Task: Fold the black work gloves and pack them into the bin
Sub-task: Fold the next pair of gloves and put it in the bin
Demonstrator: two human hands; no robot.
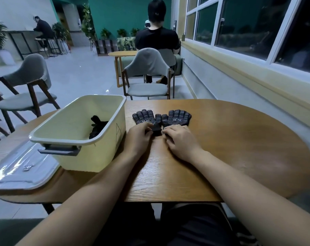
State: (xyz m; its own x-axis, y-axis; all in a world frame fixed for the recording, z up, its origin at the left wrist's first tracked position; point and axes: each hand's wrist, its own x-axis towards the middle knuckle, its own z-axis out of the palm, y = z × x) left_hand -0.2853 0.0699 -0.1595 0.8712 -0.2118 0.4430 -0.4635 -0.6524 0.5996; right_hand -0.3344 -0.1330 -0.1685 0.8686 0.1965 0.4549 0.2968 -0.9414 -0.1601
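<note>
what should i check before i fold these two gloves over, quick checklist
1. Left glove and right glove lie flat, side by side, fingers pointing away: ok.
2. Left hand pinches the left glove's cuff, right hand the right glove's: ok.
3. Cuffs lined up evenly: cannot tell, the hands cover them.
4. Bin is open, its lid off and lying at its left: ok.
5. Room in the bin: ok, only a dark glove bundle inside.
</note>
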